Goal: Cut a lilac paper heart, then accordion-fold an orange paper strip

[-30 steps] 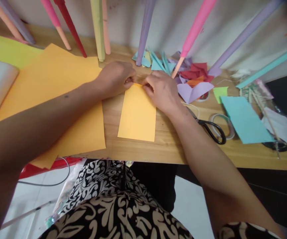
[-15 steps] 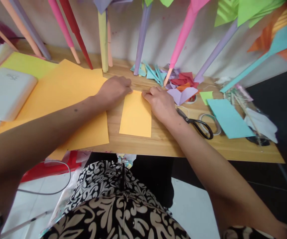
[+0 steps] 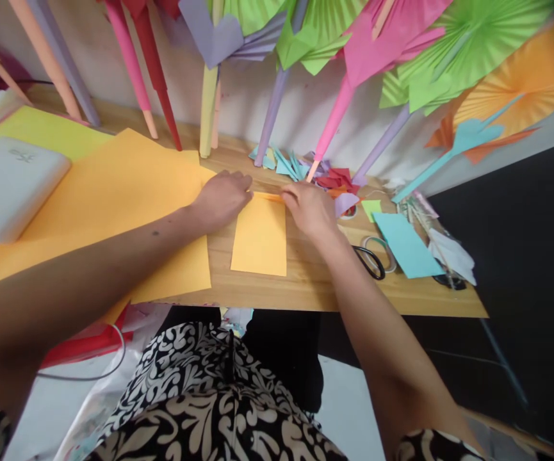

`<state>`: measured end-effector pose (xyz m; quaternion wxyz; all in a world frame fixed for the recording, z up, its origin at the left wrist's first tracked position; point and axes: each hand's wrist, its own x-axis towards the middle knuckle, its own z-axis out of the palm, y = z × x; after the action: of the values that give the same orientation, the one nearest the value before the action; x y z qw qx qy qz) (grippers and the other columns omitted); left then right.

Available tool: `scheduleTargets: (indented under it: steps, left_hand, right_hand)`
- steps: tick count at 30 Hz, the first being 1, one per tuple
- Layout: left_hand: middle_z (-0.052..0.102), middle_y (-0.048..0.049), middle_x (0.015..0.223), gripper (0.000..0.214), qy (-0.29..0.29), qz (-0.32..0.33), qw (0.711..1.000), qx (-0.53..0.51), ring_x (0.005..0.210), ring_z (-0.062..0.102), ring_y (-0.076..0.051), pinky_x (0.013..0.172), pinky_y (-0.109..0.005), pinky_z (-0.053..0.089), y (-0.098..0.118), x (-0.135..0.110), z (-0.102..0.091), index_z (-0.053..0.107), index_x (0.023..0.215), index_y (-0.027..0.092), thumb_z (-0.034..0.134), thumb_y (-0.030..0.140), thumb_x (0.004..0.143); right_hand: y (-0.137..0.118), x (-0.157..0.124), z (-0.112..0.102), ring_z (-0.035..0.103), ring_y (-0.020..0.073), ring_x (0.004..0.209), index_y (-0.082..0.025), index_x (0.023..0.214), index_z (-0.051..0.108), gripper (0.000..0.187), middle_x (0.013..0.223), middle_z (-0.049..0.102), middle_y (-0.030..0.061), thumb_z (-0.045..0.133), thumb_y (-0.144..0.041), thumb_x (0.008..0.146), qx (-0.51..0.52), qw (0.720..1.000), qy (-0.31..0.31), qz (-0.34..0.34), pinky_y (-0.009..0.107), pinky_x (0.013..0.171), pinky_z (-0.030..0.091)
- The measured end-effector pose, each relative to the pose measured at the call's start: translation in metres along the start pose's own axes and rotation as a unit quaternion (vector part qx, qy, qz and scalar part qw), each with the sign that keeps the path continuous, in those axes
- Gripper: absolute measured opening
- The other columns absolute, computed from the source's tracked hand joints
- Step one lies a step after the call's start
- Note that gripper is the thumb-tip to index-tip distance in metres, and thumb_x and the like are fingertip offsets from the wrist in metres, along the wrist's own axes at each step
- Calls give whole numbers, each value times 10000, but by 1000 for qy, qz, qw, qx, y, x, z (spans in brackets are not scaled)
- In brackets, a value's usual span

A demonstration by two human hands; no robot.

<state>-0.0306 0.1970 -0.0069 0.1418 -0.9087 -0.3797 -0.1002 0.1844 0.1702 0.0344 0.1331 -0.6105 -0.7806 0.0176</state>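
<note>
A small orange paper rectangle (image 3: 260, 240) lies on the wooden table (image 3: 325, 288) in front of me. Its far edge is folded into a narrow strip. My left hand (image 3: 221, 198) pinches that folded edge at its left end, fingers closed on it. My right hand (image 3: 308, 208) pinches the same edge at its right end. Both hands rest on the table at the top of the sheet.
Large orange sheets (image 3: 113, 192) and a yellow sheet (image 3: 41, 128) lie at left, beside a white device (image 3: 8, 186). Black scissors (image 3: 370, 261), a tape roll (image 3: 377, 246), a teal sheet (image 3: 404, 243) and coloured scraps (image 3: 329, 176) sit at right. Paper fans on sticks (image 3: 348, 45) lean on the wall.
The camera has tilted upward, bringing the paper fans into view. Both hands stay at the sheet's far edge, and the folded strip there now stands out more.
</note>
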Motion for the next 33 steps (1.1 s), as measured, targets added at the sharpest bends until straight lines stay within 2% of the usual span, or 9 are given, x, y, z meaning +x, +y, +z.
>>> scheduleTargets:
  steps: [5, 8, 11, 14, 17, 22, 26, 29, 33]
  left_hand:
    - [626, -114, 887, 302, 15, 3, 1000, -24, 846, 580, -252, 671, -348, 376, -1, -2, 1, 714, 848, 113, 425, 107, 935]
    - [656, -110, 950, 298, 51, -42, 990, -127, 885, 595, -247, 704, -337, 422, -6, -1, 6, 740, 869, 128, 444, 113, 895]
    - [673, -110, 1040, 331, 108, -101, 960, -239, 968, 610, -247, 777, -336, 463, -11, 1, 11, 757, 976, 137, 434, 169, 916]
    - [696, -98, 1017, 351, 114, -108, 946, -285, 981, 614, -248, 824, -342, 468, -14, 2, 11, 755, 1031, 154, 434, 281, 968]
    - [704, -75, 910, 351, 80, -91, 950, -287, 916, 613, -235, 806, -331, 456, -12, 2, 6, 754, 917, 173, 445, 326, 981]
    - [651, -51, 751, 320, 55, -121, 947, -293, 734, 570, -193, 662, -299, 400, -8, 1, -1, 732, 783, 169, 488, 295, 946]
    - [665, -30, 749, 248, 83, -150, 925, -340, 727, 573, -170, 652, -273, 401, -5, 1, -1, 740, 789, 176, 526, 253, 890]
    - [670, -29, 732, 246, 111, -136, 917, -359, 743, 575, -171, 681, -276, 419, -3, 1, -2, 728, 747, 177, 520, 232, 865]
    - [666, -27, 705, 261, 128, -111, 907, -386, 722, 563, -168, 698, -289, 424, -1, 1, -4, 695, 695, 178, 498, 245, 853]
  right_hand:
    - [-8, 22, 15, 667, 247, 959, -235, 970, 747, 111, 1046, 745, 48, 660, -258, 905, 24, 998, -55, 1, 335, 740, 442]
    - [2, 26, 21, 653, 210, 851, -219, 915, 723, 59, 941, 738, 27, 715, -247, 864, 68, 995, -67, 7, 309, 693, 414]
    - [9, 23, 24, 642, 197, 837, -202, 872, 694, 36, 895, 719, 24, 714, -229, 861, 110, 992, -55, -36, 298, 703, 413]
    - [8, 18, 24, 639, 213, 883, -194, 873, 673, 41, 941, 713, 48, 704, -220, 865, 106, 990, -24, -92, 308, 743, 424]
    - [1, 14, 21, 650, 232, 891, -205, 933, 672, 49, 950, 732, 52, 663, -240, 901, 80, 992, -7, -102, 332, 772, 431]
    - [-3, 12, 18, 668, 247, 921, -208, 992, 678, 89, 969, 748, 52, 639, -243, 921, 90, 990, 35, -106, 358, 829, 453]
    - [-2, 12, 26, 664, 221, 1005, -212, 1029, 681, 142, 1055, 741, 49, 654, -279, 908, 192, 972, 56, -124, 334, 876, 472]
    - [-6, 12, 30, 665, 200, 922, -207, 897, 697, 110, 936, 741, 33, 623, -287, 907, 245, 960, 63, -120, 312, 846, 467]
    - [-14, 12, 27, 657, 174, 825, -205, 813, 690, 125, 857, 737, 15, 588, -251, 868, 288, 955, 21, -67, 281, 791, 466]
